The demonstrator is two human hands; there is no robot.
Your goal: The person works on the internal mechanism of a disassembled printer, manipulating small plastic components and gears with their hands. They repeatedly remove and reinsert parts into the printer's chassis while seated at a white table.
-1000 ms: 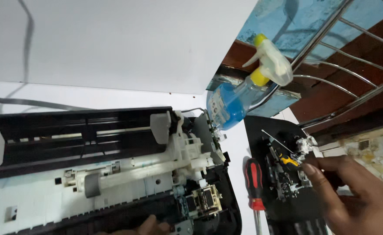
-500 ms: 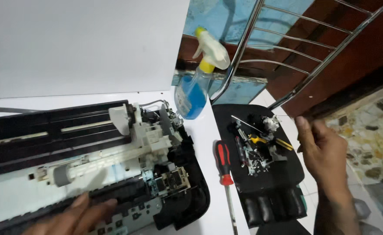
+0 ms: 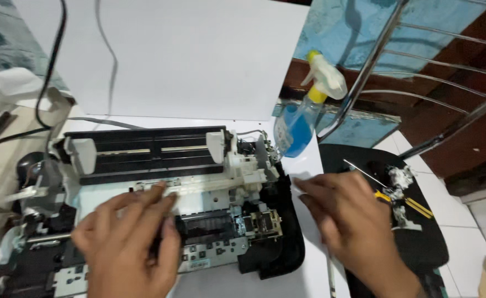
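A printer with its cover off lies on a white table, its black paper feed and white inner frame showing. My left hand rests on the printer's middle, fingers spread over the white frame and the dark roller slot. My right hand hovers just right of the printer's black corner, fingers apart, holding nothing. It partly hides a screwdriver, of which only the metal shaft shows below the hand.
A black cover panel at the right carries small loose parts and yellow-handled tools. A blue spray bottle stands behind the printer. A white board leans at the back. Cables run at the left, metal chair bars at the upper right.
The view has swung left, bringing the whole printer into sight. My right hand has left the parts panel and moved toward the printer. My left hand has slid further up onto the printer.
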